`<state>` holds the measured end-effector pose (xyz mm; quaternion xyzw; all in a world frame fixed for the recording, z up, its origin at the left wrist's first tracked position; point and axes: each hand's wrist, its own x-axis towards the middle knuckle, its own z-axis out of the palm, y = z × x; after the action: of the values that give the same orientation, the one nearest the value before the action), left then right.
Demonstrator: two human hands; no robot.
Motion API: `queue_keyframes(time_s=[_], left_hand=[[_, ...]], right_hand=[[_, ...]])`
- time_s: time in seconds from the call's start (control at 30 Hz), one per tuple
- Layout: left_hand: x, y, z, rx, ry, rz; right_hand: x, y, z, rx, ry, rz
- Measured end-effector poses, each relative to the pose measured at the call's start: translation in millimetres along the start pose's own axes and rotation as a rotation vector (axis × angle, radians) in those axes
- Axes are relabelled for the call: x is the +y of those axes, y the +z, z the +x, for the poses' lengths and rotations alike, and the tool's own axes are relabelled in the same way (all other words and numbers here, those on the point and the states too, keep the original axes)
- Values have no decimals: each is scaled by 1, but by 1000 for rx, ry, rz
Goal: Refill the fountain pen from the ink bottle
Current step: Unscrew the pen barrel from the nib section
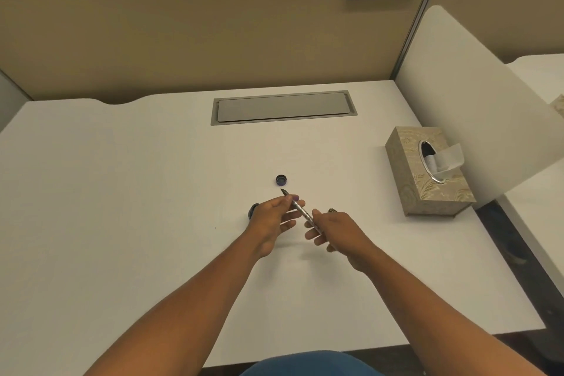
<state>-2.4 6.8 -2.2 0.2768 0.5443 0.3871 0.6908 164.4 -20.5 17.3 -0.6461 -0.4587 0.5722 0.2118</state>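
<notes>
Left hand [272,217] and right hand [331,230] both pinch the fountain pen [300,210], nib pointing away

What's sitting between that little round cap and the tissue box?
Nothing: in the head view, only bare white desk separates the cap from the tissue box.

Ink bottle [253,210] — mostly behind left hand [271,220]

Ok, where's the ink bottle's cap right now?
In the head view the bottle cap lies on the white desk near its middle, just beyond the pen nib, apart from both hands.
</notes>
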Motion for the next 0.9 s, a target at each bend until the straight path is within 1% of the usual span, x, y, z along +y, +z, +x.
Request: queue_keyframes(time_s=[0.03, 0.1, 0.27, 0.47, 0.6, 0.67, 0.9], left_hand=[[0, 0, 0, 1, 0, -11], [0, -1, -1, -7, -4, -36], [4, -1, -3, -89, -26, -132], [10, -7, -3, -143, -23, -196], [10, -11, -4, -107, -21, -207], [10, -12, -3, -69, -29, -231], [7, -14, 3, 18, -29, -255]], right_hand=[[0, -2, -2, -71, 51, 101], [0, -4, -3, -141, 89, 227], [-4, -1, -2, -162, 90, 399], [-8, 7, 0, -170, 93, 463], [-8, 13, 4, -195, 100, 409], [-8, 17, 5, -152, 64, 359], [-10, 26, 5, 131, -145, 150]])
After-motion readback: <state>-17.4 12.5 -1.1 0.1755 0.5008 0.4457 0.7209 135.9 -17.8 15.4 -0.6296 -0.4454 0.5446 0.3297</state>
